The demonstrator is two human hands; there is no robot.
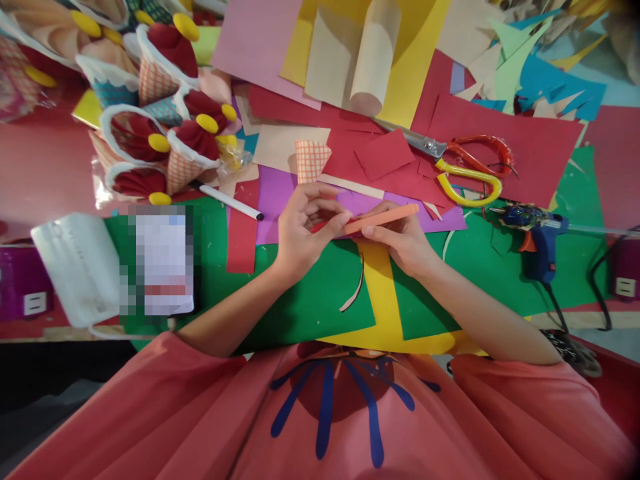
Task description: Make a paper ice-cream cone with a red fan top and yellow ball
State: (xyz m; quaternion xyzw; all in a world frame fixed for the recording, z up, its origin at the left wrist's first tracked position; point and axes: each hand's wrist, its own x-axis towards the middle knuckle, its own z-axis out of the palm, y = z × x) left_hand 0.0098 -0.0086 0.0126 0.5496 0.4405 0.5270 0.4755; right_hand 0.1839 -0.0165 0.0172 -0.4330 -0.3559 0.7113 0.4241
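My left hand (306,230) is closed in a pinch, thumb against fingers, at a small red piece (318,227) mostly hidden by the fingers. My right hand (407,241) is closed on a long narrow orange strip (383,219), the thumb below it and the fingers behind. The strip's left end reaches the left thumb tip; its right end sticks out free. Whether the red piece joins the strip I cannot tell. Just beyond my left hand lies a checked paper piece (313,160). Purple sheet (273,193) lies beneath the hands.
Scissors (435,148) and a blue glue gun (543,243) lie to the right. A white marker (231,203), a phone (163,267) and several paper cones (193,157) are on the left. A cream paper roll (376,57) and paper scraps (555,80) lie at the back.
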